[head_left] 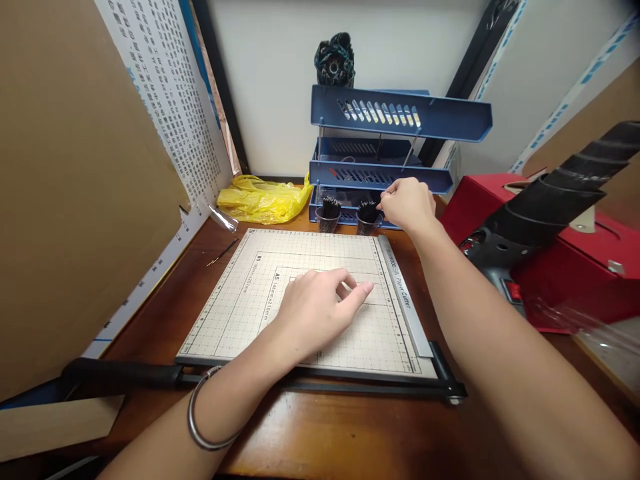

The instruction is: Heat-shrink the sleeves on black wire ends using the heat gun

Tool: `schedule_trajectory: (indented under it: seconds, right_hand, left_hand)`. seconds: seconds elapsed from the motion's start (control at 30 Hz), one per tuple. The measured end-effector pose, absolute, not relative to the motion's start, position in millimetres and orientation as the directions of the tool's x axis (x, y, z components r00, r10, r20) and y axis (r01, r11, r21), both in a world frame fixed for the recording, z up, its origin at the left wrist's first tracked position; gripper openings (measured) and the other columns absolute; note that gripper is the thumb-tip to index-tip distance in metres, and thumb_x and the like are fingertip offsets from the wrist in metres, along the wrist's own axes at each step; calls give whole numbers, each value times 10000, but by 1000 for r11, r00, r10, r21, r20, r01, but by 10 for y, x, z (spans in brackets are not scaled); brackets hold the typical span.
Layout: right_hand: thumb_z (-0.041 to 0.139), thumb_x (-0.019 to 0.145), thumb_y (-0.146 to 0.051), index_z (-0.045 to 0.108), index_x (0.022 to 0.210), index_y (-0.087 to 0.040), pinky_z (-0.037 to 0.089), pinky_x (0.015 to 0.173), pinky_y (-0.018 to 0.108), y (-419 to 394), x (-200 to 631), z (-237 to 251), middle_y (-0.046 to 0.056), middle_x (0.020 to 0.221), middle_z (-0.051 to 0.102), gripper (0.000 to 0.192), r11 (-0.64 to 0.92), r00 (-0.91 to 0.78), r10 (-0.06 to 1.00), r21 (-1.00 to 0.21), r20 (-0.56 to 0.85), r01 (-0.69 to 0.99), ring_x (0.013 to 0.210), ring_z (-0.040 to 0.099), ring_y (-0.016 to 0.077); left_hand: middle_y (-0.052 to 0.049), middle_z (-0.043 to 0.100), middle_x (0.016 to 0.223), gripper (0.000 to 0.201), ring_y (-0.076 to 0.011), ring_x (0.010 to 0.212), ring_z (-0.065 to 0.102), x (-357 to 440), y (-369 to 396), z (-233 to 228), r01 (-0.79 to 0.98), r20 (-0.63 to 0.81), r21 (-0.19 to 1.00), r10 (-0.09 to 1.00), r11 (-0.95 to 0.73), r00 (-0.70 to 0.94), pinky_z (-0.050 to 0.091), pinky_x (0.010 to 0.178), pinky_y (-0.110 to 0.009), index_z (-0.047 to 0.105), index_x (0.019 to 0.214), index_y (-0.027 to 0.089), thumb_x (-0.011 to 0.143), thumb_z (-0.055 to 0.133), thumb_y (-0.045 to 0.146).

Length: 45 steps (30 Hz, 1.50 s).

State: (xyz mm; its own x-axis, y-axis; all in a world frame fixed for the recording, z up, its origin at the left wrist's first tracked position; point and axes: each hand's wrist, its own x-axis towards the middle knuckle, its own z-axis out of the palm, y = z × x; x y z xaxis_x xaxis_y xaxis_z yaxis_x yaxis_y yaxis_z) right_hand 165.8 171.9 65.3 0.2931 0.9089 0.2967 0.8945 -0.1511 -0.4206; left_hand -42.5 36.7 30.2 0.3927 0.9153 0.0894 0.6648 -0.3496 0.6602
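Note:
My left hand (320,303) lies over the gridded board of a paper cutter (240,300), thumb and fingers apart, with nothing in it. A silver bangle (193,417) circles that wrist. At the right clear plastic cup (367,228), my right hand (410,203) is closed in a pinch beside a bunch of thin black sticks (369,211). Whatever is between those fingertips is too small to make out. A second clear cup (328,225) to the left holds similar thin black sticks (330,207).
Behind the cups stands a blue tiered tray (380,175). A yellow plastic bag (265,200) and a loose thin stick (223,252) lie left. The cutter's black handle (125,373) runs along the front. To the right are a red box (565,280) and a ridged black tool (540,207).

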Motion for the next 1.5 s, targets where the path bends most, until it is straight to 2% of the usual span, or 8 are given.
schedule_trajectory:
  seconds: [0.23, 0.43, 0.63, 0.77, 0.93, 1.17, 1.37, 1.5]
  right_hand:
    - [715, 768, -215, 743, 1026, -117, 532, 939, 532, 1932, 1651, 588, 239, 1112, 709, 277, -243, 322, 929, -359, 182, 901, 1107, 671, 396]
    - [694, 839, -368, 675, 1138, -144, 492, 987, 540, 2058, 1750, 599, 226, 1195, 668, 374, -198, 299, 923, -366, 244, 910, 1177, 629, 385]
    - [556, 873, -193, 472, 1318, -99, 496, 970, 469, 2005, 1590, 567, 212, 1239, 625, 463, 48, 104, 934, -410, 342, 911, 1115, 645, 333]
    - [524, 918, -238, 525, 1246, -121, 497, 974, 462, 2027, 1323, 488, 227, 1373, 544, 348, 96, 26, 954, -386, 300, 918, 1121, 653, 325]
    - [584, 947, -351, 431, 1391, -27, 486, 984, 515, 2163, 1051, 517, 286, 1249, 647, 570, 63, 14, 975, -341, 220, 938, 1168, 645, 391]
    - [644, 922, -347, 448, 1425, 8, 448, 1060, 505, 2215, 923, 615, 323, 1346, 587, 646, -44, 119, 954, -264, 275, 963, 1281, 581, 402]
    - [762, 813, -388, 673, 1224, -21, 504, 1011, 512, 2204, 970, 517, 307, 1270, 652, 558, -141, 182, 975, -280, 128, 950, 1226, 624, 423]
    - [801, 744, -328, 742, 1081, -57, 563, 929, 445, 2241, 968, 398, 242, 1045, 750, 436, -129, 144, 990, -354, 15, 926, 1065, 705, 363]
  left_hand:
    - [-49, 799, 929, 527, -308, 895, 736, -438, 369, 289, 651, 79, 680, 916, -337, 393, 495, 803, -426, 627, 1268, 234, 957, 505, 642]
    - [-47, 793, 918, 522, -295, 862, 742, -435, 360, 300, 645, 70, 686, 913, -336, 401, 517, 799, -423, 624, 1281, 231, 957, 520, 626]
    - [-45, 789, 933, 516, -323, 885, 738, -429, 360, 287, 646, 57, 684, 908, -338, 415, 512, 818, -471, 628, 1284, 236, 956, 524, 620]
    - [-48, 788, 934, 509, -326, 884, 738, -424, 355, 279, 650, 64, 675, 905, -349, 420, 510, 827, -474, 615, 1299, 234, 960, 527, 603]
    - [-50, 787, 940, 520, -316, 853, 740, -414, 340, 293, 656, 65, 661, 899, -364, 432, 518, 825, -463, 574, 1362, 239, 964, 533, 572]
    - [-33, 783, 934, 513, -333, 908, 724, -412, 341, 314, 678, 46, 648, 906, -348, 421, 517, 851, -499, 584, 1347, 234, 955, 538, 564]
    - [-1, 776, 919, 437, -309, 900, 714, -417, 329, 328, 680, 42, 640, 901, -357, 433, 519, 825, -475, 625, 1267, 261, 953, 539, 553]
    - [-2, 770, 915, 408, -308, 890, 712, -410, 334, 317, 685, 46, 629, 897, -368, 440, 517, 810, -471, 649, 1212, 269, 955, 532, 563]
